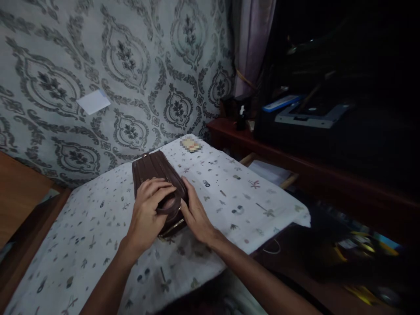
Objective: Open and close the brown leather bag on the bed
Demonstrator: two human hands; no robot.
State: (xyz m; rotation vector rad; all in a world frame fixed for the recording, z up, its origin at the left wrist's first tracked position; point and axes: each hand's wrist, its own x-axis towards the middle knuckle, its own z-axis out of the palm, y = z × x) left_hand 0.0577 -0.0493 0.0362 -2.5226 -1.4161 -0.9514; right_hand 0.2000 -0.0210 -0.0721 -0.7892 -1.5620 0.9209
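A brown bag (152, 166) with zips and a looped strap lies on a table covered by a white patterned cloth (226, 205). My left hand (148, 208) is over the bag's near half, its fingers curled round the dark strap loop. On the bag's right side, my right hand (196, 214) presses against the edge, thumb toward the loop and fingers along the side. A gold-coloured zip shows between the two hands at the near end. The parts of the bag beneath my palms are hidden.
A small blurred card-like item (191, 144) lies at the table's far corner. Right of the table are an open drawer (269, 171) with papers and a dark red shelf (229, 129) holding a small dropper bottle (242, 118). A patterned wall stands behind the table.
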